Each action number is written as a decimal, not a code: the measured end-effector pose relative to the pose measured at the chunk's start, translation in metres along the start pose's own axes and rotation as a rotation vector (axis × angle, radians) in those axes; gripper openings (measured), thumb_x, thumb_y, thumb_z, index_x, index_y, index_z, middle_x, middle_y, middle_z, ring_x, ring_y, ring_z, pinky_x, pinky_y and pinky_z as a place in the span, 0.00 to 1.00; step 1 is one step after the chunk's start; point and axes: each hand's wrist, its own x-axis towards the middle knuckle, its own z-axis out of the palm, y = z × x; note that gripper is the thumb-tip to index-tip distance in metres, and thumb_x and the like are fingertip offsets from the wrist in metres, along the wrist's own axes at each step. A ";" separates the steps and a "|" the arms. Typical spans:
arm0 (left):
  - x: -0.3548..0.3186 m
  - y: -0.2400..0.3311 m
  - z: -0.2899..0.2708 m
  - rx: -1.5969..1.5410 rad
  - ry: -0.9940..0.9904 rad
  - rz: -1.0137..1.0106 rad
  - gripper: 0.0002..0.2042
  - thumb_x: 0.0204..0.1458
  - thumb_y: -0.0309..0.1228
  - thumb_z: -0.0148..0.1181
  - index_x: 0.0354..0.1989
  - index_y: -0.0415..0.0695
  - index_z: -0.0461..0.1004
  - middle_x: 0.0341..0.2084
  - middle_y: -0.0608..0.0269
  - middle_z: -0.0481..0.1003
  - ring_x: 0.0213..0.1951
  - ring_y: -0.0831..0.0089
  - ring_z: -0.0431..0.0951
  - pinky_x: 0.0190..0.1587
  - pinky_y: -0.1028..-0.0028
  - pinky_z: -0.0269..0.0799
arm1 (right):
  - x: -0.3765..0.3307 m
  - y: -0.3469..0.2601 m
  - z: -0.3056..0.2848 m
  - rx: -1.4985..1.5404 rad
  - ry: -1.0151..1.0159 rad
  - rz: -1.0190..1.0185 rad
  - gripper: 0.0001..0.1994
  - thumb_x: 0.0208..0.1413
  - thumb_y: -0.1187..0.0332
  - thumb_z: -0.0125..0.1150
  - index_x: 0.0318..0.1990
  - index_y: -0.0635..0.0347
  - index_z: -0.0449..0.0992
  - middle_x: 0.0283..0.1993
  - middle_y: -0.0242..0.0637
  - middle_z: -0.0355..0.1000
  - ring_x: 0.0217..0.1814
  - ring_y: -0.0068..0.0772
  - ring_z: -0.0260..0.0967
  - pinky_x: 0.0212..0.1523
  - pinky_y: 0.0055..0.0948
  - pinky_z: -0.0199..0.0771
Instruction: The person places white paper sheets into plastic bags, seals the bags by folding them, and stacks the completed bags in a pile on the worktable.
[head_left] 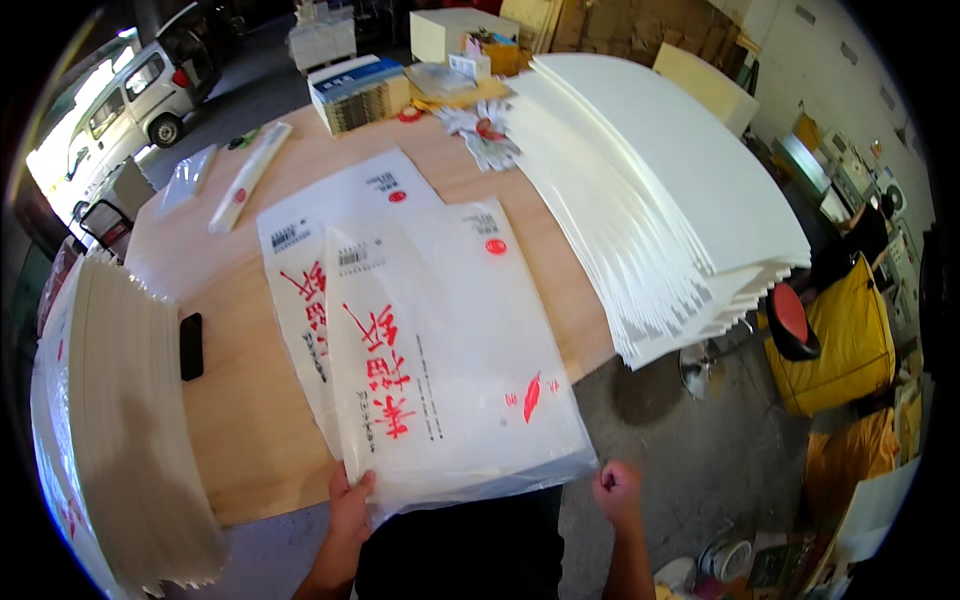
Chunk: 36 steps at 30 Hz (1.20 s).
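A clear plastic bag (470,330) with a stack of white paper in it, printed in red and black, lies on the table and juts over its near edge. My left hand (350,505) grips the bag's near left corner, thumb on top. Beside the near right corner is my right hand (618,490), closed in a fist. Whether that fist pinches any plastic is hidden. Another printed bag (345,190) lies partly under the first one, toward the far left.
Fanned white sheets (690,150) are piled on the right of the wooden table (240,420). On the left stands a tall stack of paper (130,420), near a black phone (191,346). Work gloves (485,135), a box (355,95) and a plastic roll (250,178) lie farther back.
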 end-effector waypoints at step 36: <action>-0.244 0.487 -0.166 1.277 0.547 0.719 0.33 0.45 0.26 0.65 0.63 0.39 0.64 0.50 0.54 0.74 0.51 0.66 0.74 0.57 0.67 0.68 | 0.125 -0.503 0.175 1.211 -0.769 -0.238 0.24 0.57 0.73 0.55 0.61 0.70 0.64 0.56 0.46 0.71 0.54 0.38 0.72 0.55 0.36 0.74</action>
